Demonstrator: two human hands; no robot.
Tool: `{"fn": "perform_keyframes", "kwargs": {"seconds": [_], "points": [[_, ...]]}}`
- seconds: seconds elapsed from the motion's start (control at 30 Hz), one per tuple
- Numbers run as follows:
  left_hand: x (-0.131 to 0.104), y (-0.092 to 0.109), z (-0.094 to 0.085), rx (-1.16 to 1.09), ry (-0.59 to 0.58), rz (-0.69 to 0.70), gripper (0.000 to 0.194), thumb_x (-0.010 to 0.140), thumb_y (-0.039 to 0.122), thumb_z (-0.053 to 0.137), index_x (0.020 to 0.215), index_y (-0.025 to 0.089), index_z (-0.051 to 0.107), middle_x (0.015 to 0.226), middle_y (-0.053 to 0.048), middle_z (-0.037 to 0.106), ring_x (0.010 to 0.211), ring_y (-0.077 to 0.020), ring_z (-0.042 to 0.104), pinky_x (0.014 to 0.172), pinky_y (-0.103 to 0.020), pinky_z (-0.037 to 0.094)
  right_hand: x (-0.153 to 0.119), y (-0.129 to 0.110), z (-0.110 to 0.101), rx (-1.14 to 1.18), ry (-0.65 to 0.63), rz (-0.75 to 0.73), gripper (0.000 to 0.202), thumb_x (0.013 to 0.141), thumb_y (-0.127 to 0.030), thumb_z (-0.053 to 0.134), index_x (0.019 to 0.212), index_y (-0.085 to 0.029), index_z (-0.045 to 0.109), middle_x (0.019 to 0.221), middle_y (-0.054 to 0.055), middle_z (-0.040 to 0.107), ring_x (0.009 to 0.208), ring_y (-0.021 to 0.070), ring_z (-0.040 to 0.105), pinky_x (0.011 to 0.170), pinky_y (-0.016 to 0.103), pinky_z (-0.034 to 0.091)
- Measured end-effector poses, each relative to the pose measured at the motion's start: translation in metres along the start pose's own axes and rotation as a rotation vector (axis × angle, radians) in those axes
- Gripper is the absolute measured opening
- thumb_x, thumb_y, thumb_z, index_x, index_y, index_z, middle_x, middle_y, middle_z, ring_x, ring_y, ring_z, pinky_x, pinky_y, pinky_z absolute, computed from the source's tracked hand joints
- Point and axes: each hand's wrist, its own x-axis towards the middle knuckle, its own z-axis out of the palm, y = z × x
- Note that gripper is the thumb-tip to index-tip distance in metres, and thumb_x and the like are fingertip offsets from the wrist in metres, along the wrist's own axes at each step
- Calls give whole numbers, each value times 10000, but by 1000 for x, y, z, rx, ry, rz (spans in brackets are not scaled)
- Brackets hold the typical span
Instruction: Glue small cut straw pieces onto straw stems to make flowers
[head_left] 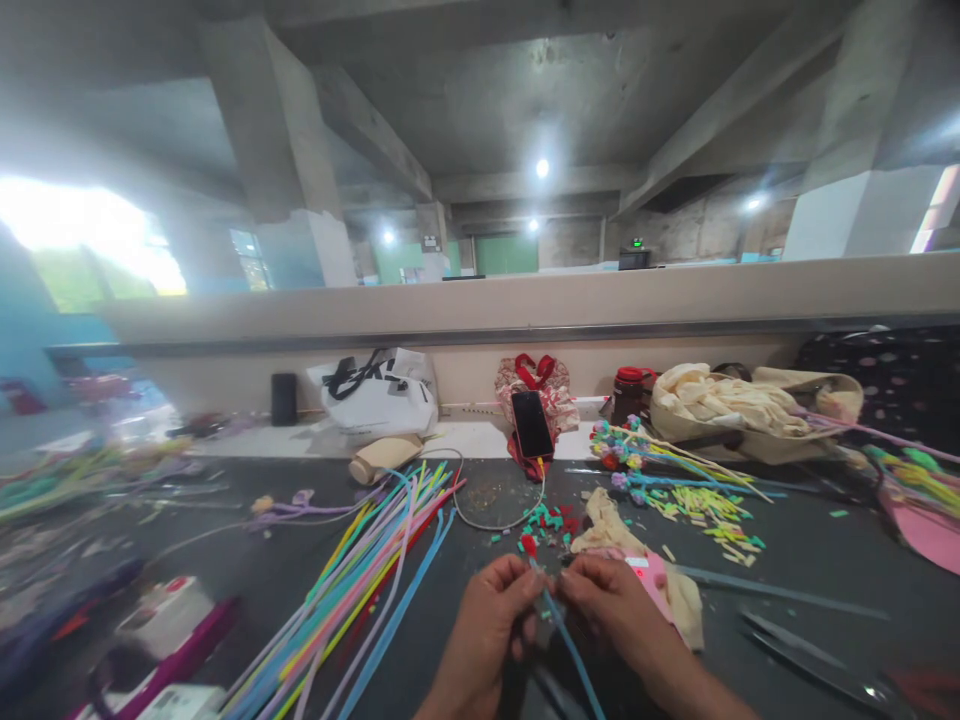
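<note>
A blue fuzzy stem point(574, 650) with a small red piece point(529, 545) at its upper end is between my hands. My left hand point(495, 620) has thumb and fingers pinched on the stem just below the red piece. Close beside it, my right hand point(619, 610) is closed, its fingertips pressed together near the stem; what they pinch is too small to make out. Green and red bits point(551, 520) lie just beyond the fingertips. A bundle of long coloured stems point(360, 590) lies to the left of my hands.
A phone point(531, 425) leans on a red patterned bag point(536, 370). Finished-looking colourful stems point(637, 450) and yellow-green bits point(712, 510) lie at right, with scissors point(810, 655) nearer. A white bag point(386, 395) stands behind, left. A pink cloth item point(652, 580) lies beside my right hand.
</note>
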Motion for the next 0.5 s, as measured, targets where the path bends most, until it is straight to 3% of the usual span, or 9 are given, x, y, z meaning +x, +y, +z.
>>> {"fn": "perform_keyframes", "kwargs": {"seconds": [0.2, 0.4, 0.5], "points": [[-2, -3, 4, 74, -30, 4, 354, 533, 476, 663, 589, 168, 497, 321, 88, 412, 258, -24, 285, 296, -147, 164, 0, -2, -4, 80, 10, -6, 304, 622, -445, 635, 665, -144, 620, 475, -49, 482, 413, 62, 381, 395, 179, 263], [4, -10, 6, 221, 13, 44, 424, 476, 570, 637, 555, 192, 463, 276, 100, 363, 223, -47, 276, 278, -172, 189, -3, -3, 0, 100, 56, -30, 272, 629, -418, 645, 620, -149, 605, 458, -60, 447, 416, 63, 369, 400, 185, 249], [4, -10, 7, 273, 42, 78, 382, 509, 533, 632, 528, 190, 466, 303, 91, 371, 254, -52, 294, 306, -182, 212, -5, -5, 1, 145, 55, -11, 251, 615, -389, 665, 630, -149, 592, 487, -58, 472, 425, 61, 375, 403, 183, 248]]}}
